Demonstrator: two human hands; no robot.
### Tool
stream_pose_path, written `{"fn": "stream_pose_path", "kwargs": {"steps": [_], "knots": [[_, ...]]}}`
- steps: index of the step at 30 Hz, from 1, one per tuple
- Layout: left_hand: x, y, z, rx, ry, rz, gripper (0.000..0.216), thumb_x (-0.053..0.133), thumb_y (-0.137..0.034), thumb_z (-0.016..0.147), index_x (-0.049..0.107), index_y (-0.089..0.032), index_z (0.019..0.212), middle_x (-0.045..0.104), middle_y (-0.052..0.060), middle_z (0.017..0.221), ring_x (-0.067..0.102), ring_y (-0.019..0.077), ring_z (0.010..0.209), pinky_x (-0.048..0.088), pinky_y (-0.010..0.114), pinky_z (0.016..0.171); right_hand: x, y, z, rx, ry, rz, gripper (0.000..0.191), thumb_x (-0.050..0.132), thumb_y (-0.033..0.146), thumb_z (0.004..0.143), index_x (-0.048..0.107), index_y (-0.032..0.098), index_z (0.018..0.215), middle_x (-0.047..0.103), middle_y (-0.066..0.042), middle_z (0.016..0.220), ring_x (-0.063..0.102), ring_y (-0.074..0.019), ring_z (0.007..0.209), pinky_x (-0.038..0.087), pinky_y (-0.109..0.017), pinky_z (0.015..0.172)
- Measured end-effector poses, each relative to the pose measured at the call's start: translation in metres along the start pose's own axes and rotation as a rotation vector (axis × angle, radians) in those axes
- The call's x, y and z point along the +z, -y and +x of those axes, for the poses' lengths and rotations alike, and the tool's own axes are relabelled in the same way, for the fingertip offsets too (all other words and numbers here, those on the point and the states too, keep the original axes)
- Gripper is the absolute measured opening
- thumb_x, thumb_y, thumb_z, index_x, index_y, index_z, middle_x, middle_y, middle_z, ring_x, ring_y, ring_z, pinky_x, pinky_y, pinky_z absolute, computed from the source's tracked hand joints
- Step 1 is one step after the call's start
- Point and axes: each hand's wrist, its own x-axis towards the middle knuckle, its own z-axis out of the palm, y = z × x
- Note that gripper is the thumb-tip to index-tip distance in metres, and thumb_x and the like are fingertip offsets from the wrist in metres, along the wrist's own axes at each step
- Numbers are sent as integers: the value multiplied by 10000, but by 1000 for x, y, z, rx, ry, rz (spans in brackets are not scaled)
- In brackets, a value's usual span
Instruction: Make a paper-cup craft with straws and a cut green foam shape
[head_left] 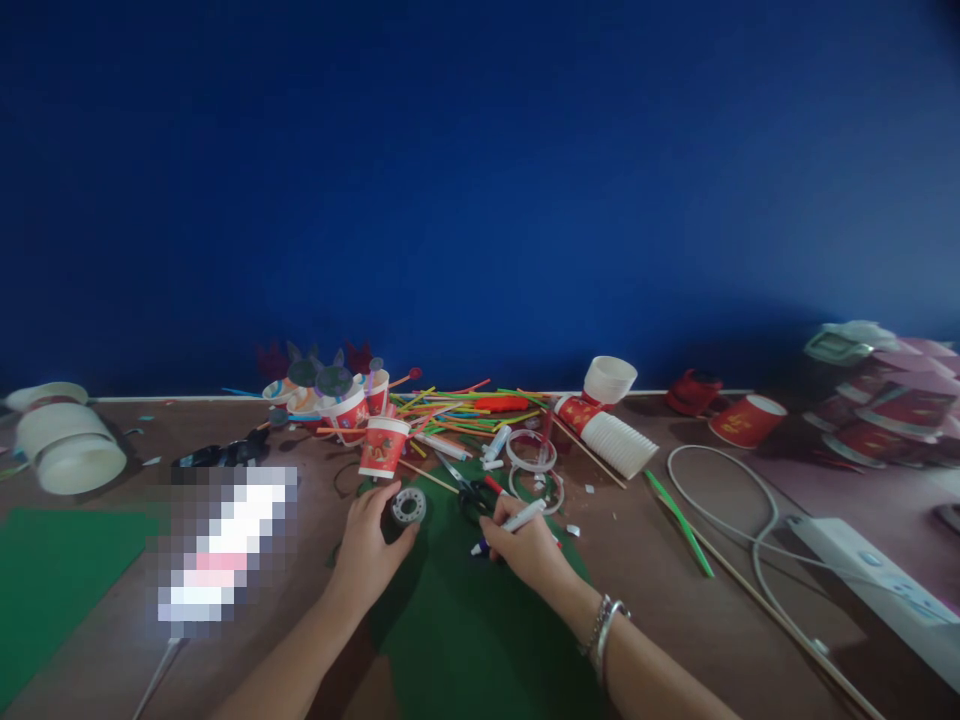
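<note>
My left hand (369,550) has its thumb and fingers curved around a small round tape roll (409,506) over the green sheet (450,640). A white marker (525,516) with a dark purple-blue end pointing down-left is gripped in my right hand (529,545). Black-handled scissors (471,494) lie just beyond that hand, and a red marker (493,486) is close by. Behind my left hand stands a red-and-white paper cup (384,447). Two clear tape rings (532,450) lie beyond my right hand.
Coloured sticks (457,405) and decorated cups (341,410) are along the blue wall. To the right are stacked paper cups (619,442), a cable (757,480) and a power strip (870,565). On the left are white bowls (79,460) and a pixelated bright device (225,550).
</note>
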Motion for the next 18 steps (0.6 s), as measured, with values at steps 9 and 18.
{"fn": "stream_pose_path", "kwargs": {"steps": [9, 18], "knots": [[-1, 0, 0, 8, -14, 9, 406, 632, -285, 698, 583, -187, 1090, 621, 102, 1053, 559, 287, 1019, 445, 480, 907, 0, -4, 1, -28, -3, 9, 209, 528, 259, 696, 379, 219, 556, 504, 63, 407, 446, -88, 385, 286, -177, 397], [1, 1, 0, 4, -9, 1, 412, 633, -299, 699, 584, -190, 1093, 619, 99, 1055, 559, 287, 1014, 445, 478, 902, -1, 3, -4, -64, 79, 170, 229, 533, 299, 702, 375, 216, 559, 435, 83, 385, 413, -75, 358, 280, -171, 383]]}}
